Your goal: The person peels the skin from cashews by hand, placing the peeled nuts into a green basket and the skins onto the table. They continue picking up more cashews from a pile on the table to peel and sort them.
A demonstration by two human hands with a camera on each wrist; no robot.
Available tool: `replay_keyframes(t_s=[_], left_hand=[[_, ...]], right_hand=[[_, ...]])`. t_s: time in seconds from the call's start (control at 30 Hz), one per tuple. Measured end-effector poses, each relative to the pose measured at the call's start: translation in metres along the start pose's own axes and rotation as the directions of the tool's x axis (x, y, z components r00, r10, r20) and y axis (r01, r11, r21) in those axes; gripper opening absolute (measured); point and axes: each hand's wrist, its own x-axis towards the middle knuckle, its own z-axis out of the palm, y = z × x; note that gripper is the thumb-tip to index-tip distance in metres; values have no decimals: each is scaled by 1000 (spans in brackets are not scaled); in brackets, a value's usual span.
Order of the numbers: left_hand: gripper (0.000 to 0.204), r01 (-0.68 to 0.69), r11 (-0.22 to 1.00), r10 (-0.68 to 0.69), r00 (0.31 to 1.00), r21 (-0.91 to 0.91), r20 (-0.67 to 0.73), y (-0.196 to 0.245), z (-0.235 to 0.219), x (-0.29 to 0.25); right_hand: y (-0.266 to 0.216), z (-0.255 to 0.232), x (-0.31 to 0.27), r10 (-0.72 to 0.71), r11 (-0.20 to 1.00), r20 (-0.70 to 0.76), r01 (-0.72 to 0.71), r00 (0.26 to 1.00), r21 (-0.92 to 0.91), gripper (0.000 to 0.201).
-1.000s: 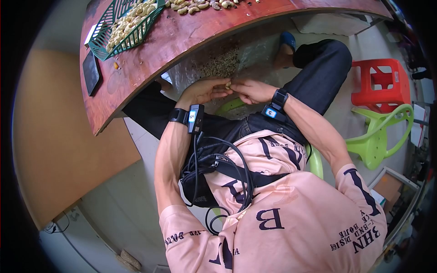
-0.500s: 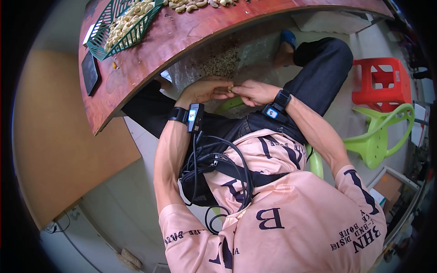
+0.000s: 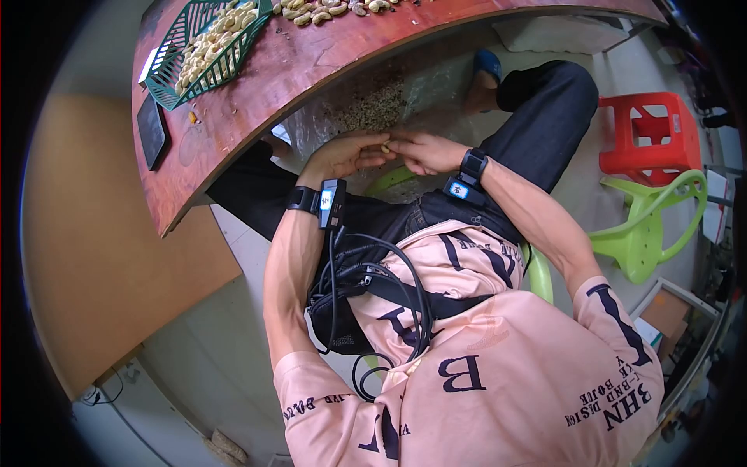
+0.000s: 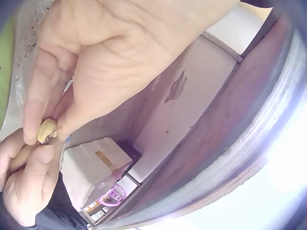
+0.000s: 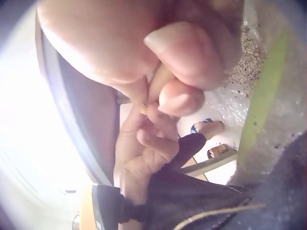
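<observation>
In the head view, the left hand [image 3: 348,154] and right hand [image 3: 427,151] meet fingertip to fingertip over the lap, with a small cashew [image 3: 385,146] between them. The left wrist view shows the pale yellow-green cashew [image 4: 47,130] pinched by the thumb and finger of the left hand [image 4: 112,60], while the fingertips of the right hand [image 4: 31,179] touch and grip its lower end. Close up in the right wrist view, the right hand [image 5: 139,40] has curled fingers; only a bit of the nut [image 5: 144,109] shows against the left hand [image 5: 146,153].
Above the lap curves a red-brown table [image 3: 257,97] bearing a green basket [image 3: 161,87] of pale cashews [image 3: 210,48], loose cashews [image 3: 320,12] and a black phone [image 3: 152,131]. Crumbs [image 3: 373,107] lie on plastic below. A red stool [image 3: 654,148] and green chair [image 3: 642,233] stand right.
Both hands stay together and have shifted slightly left, and their fingers have changed position around the nut. In the head view, the table and basket appear slightly further left.
</observation>
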Motion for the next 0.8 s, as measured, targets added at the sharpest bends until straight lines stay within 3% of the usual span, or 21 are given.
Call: replay_keyframes(t_s=[0.07,0.17,0.3,0.4,0.53,0.73,0.8], left_hand=[[28,5,1000,-5,1000,-7,-25,0,4,-3],[30,-6,1000,4,999,-24,-47,0,2,-4],[32,-45,994,40,998,-98,-53,-2,-2,-1],[34,-66,994,63,998,-88,-29,3,0,-1],[36,-83,995,82,997,-54,-15,4,3,-5],[38,-97,993,99,995,-68,22,6,4,-6],[38,-105,993,106,994,-52,30,10,3,-8]], right_hand=[[-1,-3,2,54,998,86,-57,995,37,39],[14,-8,8,38,968,123,-67,992,243,45],[13,-21,10,124,967,114,-146,986,207,55],[13,-25,13,28,907,65,-53,998,418,54],[8,-26,10,-30,841,31,8,999,541,57],[7,-26,7,-38,833,21,20,999,554,57],[13,-28,12,-64,869,101,5,993,495,58]])
